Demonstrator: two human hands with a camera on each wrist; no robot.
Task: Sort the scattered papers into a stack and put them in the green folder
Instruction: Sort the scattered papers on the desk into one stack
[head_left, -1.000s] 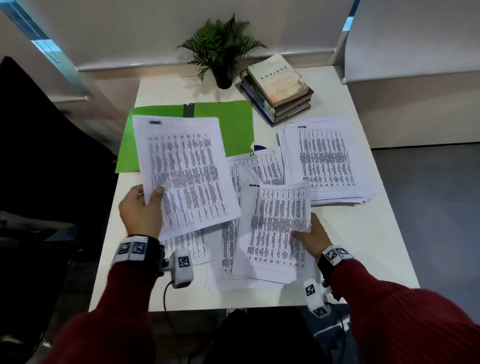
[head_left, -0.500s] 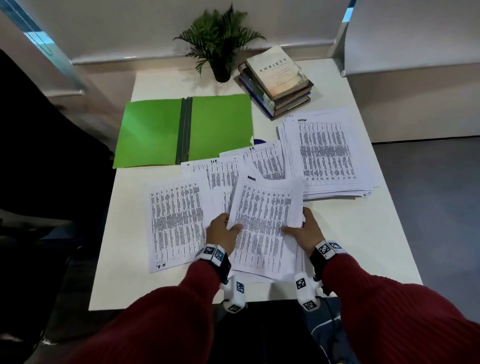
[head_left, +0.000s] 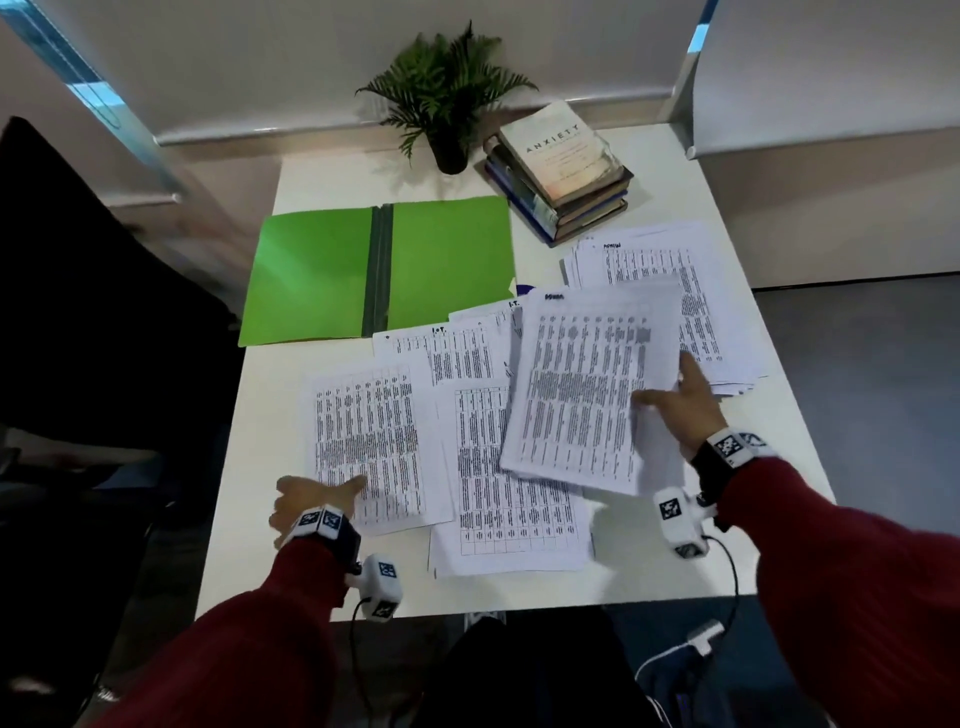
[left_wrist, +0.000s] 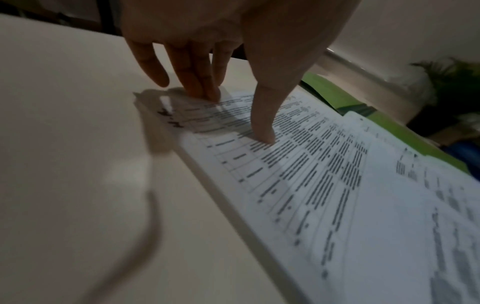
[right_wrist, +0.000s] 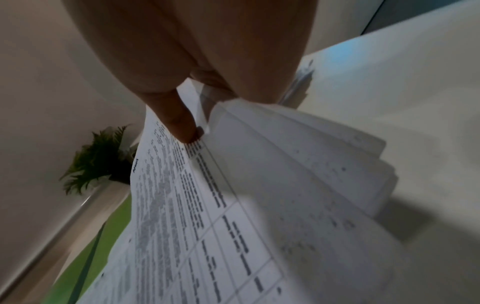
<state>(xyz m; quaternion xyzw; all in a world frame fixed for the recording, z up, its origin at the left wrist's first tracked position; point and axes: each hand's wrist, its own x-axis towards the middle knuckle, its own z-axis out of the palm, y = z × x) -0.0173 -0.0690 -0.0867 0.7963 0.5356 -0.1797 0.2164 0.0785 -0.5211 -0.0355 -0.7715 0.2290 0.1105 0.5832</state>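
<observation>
**Right hand lifts a sheaf while the left pins a sheet**

While the green folder (head_left: 322, 275) lies open and flat at the far left of the white table (head_left: 727, 545), the right hand (head_left: 680, 402) has a sheaf of printed papers (head_left: 587, 389) pinched by its right edge, thumb on top and fingers underneath, the pages raised off the table and fanning apart below in the right wrist view. That sheaf hangs over the near-left corner of the big stack (head_left: 691, 291) sitting at the right of the table, just in front of the pile of books (head_left: 566, 171).

Over on the left, the left hand (head_left: 306, 506) is spread, fingers straight, fingertips (left_wrist: 262, 135) pressing down on the near corner of a single sheet (head_left: 369, 447) lying flat. It grips nothing, only presses. Between the two hands, more loose sheets (head_left: 509, 499) overlap in the middle of the table, some reaching up to touch the folder's near edge. A potted fern (head_left: 447, 98) stands at the back by the wall, beside the books.
</observation>
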